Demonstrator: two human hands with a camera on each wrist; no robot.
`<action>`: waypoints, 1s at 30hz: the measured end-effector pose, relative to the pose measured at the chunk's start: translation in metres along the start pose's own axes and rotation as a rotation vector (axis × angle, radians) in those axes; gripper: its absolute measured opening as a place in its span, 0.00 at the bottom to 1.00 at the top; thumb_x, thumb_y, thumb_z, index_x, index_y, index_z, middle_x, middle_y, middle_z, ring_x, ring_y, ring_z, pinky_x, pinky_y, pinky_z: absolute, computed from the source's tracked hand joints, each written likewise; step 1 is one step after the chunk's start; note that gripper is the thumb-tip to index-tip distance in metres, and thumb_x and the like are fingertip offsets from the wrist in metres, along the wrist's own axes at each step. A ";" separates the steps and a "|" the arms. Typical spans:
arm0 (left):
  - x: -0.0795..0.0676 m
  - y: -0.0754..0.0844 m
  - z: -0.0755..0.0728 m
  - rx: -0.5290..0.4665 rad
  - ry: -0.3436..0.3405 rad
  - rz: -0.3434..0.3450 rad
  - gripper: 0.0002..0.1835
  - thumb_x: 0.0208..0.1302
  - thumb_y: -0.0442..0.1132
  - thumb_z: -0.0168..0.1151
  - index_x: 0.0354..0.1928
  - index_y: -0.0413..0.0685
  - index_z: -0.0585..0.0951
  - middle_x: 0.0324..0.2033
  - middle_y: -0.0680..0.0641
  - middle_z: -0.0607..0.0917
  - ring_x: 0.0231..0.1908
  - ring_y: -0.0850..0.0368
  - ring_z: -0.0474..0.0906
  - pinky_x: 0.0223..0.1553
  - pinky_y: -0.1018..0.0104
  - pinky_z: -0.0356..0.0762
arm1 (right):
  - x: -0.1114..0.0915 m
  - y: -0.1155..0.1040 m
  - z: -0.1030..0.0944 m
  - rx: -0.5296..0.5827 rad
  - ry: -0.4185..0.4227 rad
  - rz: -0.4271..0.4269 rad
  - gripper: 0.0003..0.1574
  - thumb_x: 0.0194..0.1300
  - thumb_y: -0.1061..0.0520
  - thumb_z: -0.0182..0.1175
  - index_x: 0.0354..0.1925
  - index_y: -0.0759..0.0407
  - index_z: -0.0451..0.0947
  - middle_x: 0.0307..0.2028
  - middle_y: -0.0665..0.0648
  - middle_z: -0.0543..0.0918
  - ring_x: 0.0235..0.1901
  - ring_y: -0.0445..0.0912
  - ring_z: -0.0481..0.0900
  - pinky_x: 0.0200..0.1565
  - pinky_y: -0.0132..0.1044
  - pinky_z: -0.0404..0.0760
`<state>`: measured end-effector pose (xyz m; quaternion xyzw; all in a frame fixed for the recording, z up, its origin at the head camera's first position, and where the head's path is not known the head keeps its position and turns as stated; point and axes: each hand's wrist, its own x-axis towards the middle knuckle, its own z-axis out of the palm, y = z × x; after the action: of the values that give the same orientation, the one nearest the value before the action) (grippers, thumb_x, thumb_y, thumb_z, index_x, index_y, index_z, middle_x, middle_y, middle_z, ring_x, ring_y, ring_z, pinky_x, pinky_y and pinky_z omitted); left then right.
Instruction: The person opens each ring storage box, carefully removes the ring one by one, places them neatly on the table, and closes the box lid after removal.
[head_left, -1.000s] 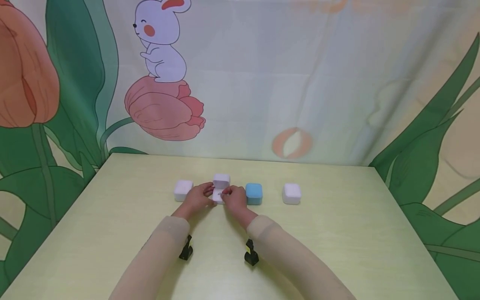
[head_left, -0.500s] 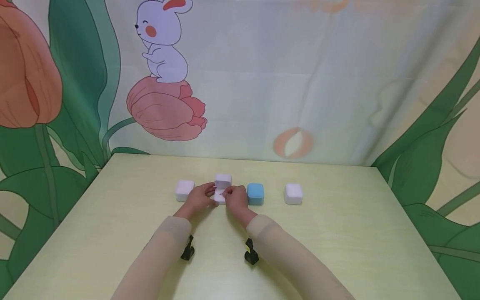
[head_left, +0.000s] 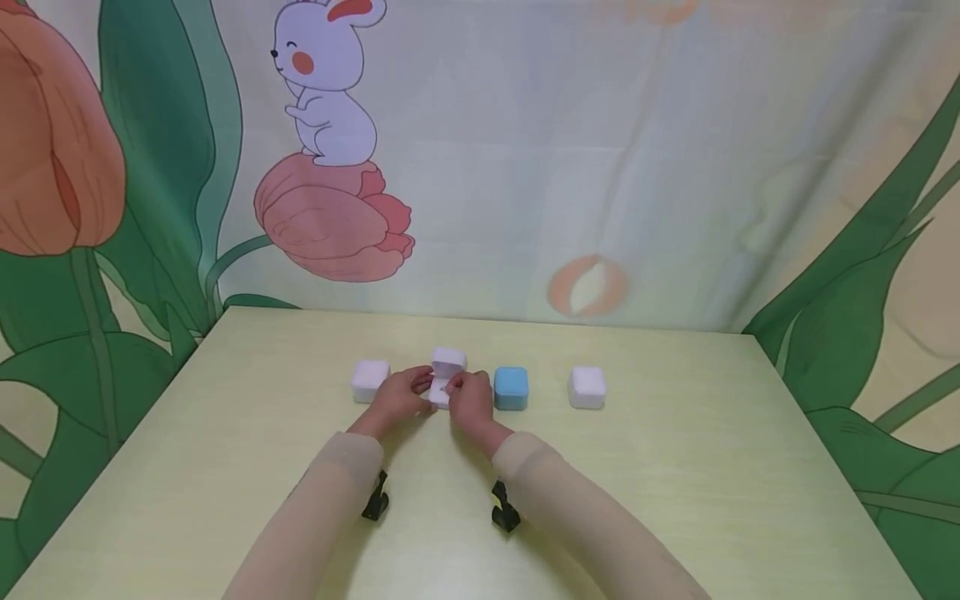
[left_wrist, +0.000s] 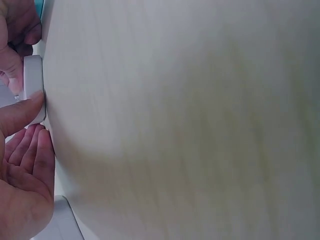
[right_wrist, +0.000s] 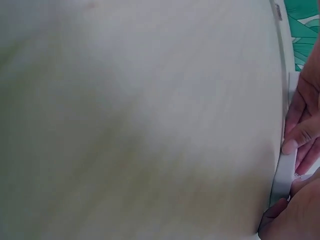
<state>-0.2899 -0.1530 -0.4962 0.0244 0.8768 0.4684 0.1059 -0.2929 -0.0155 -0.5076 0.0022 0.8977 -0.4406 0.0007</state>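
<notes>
A small white ring box (head_left: 449, 360) stands on the table with its lid raised. My left hand (head_left: 401, 396) holds it from the left; in the left wrist view the thumb (left_wrist: 31, 104) presses the box's front wall, and the other fingers lie by its side. Curled over the box's right part is my right hand (head_left: 472, 400), its fingertips inside the base. They pinch at a tiny silvery ring (left_wrist: 17, 98), mostly hidden by the fingers. In the right wrist view, a bit of glitter shows between both hands, over the base (right_wrist: 285, 175).
Just left of my left hand sits a closed white box (head_left: 371, 380). A closed blue box (head_left: 511, 388) is close beside my right hand, with another white box (head_left: 587, 387) farther right. Behind the table (head_left: 675, 467) hangs a printed curtain (head_left: 480, 167).
The open box has turned slightly, its lid shifting a little right. My right fingertips stay at the ring, which they now cover more; the left hand keeps its place.
</notes>
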 end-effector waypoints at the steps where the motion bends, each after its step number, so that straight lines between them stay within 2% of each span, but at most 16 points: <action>1: -0.001 0.000 0.000 -0.002 -0.003 0.000 0.39 0.60 0.25 0.66 0.74 0.28 0.63 0.70 0.31 0.73 0.71 0.39 0.71 0.73 0.50 0.70 | 0.000 0.001 0.000 -0.005 -0.001 -0.007 0.07 0.70 0.65 0.58 0.36 0.67 0.82 0.40 0.61 0.75 0.40 0.50 0.75 0.48 0.41 0.80; 8: -0.002 -0.002 0.003 -0.057 -0.006 0.015 0.39 0.59 0.22 0.65 0.73 0.26 0.64 0.70 0.29 0.72 0.71 0.37 0.70 0.72 0.51 0.72 | -0.001 0.005 -0.001 0.002 0.009 -0.063 0.07 0.70 0.66 0.58 0.36 0.69 0.82 0.38 0.63 0.80 0.39 0.52 0.78 0.49 0.44 0.81; 16: 0.000 -0.003 0.007 -0.079 0.020 0.007 0.38 0.60 0.22 0.66 0.73 0.27 0.64 0.70 0.30 0.73 0.71 0.38 0.71 0.71 0.51 0.73 | -0.002 0.003 -0.007 0.032 -0.029 -0.065 0.08 0.72 0.66 0.57 0.37 0.70 0.81 0.38 0.63 0.80 0.38 0.50 0.76 0.47 0.43 0.81; 23: 0.000 -0.003 0.006 -0.074 0.034 -0.011 0.38 0.60 0.23 0.67 0.73 0.28 0.65 0.70 0.31 0.74 0.71 0.39 0.72 0.71 0.51 0.73 | 0.000 0.003 -0.008 0.049 -0.048 -0.059 0.09 0.73 0.65 0.56 0.40 0.71 0.82 0.41 0.65 0.82 0.42 0.53 0.79 0.52 0.46 0.82; 30: 0.000 -0.003 0.005 -0.067 0.033 -0.018 0.38 0.60 0.24 0.67 0.73 0.28 0.65 0.70 0.31 0.74 0.71 0.39 0.72 0.71 0.52 0.73 | 0.000 0.003 -0.008 0.089 -0.041 -0.025 0.10 0.74 0.65 0.55 0.43 0.71 0.81 0.43 0.66 0.84 0.45 0.54 0.80 0.52 0.46 0.82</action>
<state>-0.2889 -0.1502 -0.5011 0.0052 0.8624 0.4969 0.0964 -0.2933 -0.0076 -0.5054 -0.0179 0.8769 -0.4802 0.0138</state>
